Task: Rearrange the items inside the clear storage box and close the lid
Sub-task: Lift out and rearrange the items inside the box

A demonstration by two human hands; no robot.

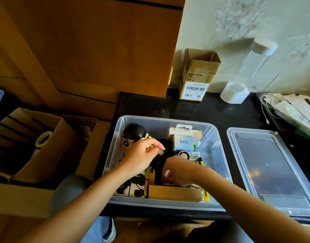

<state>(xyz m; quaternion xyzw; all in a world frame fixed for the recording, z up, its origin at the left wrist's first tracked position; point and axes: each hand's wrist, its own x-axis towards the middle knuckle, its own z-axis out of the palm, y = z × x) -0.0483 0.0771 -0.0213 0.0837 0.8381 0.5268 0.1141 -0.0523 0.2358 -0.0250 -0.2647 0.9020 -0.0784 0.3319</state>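
Observation:
The clear storage box [210,130] stands open on the black counter, full of items. Its clear lid [270,165] lies flat to the right of it. My left hand [142,158] is inside the box at the left, pinching a small yellowish item beside a black-haired cartoon figure [133,134]. My right hand [175,171] reaches down into the middle of the box, its fingers curled down among dark items and hidden from view. A white "Q8" package [183,141] stands at the back of the box. A brown cardboard piece [173,192] lies at the front.
A small cardboard box [197,76] and a white cup-like holder [234,92] stand at the back of the counter. Papers and white cables [291,109] lie at the right. Open cardboard boxes with tape [43,137] sit on the left, under wooden cabinets.

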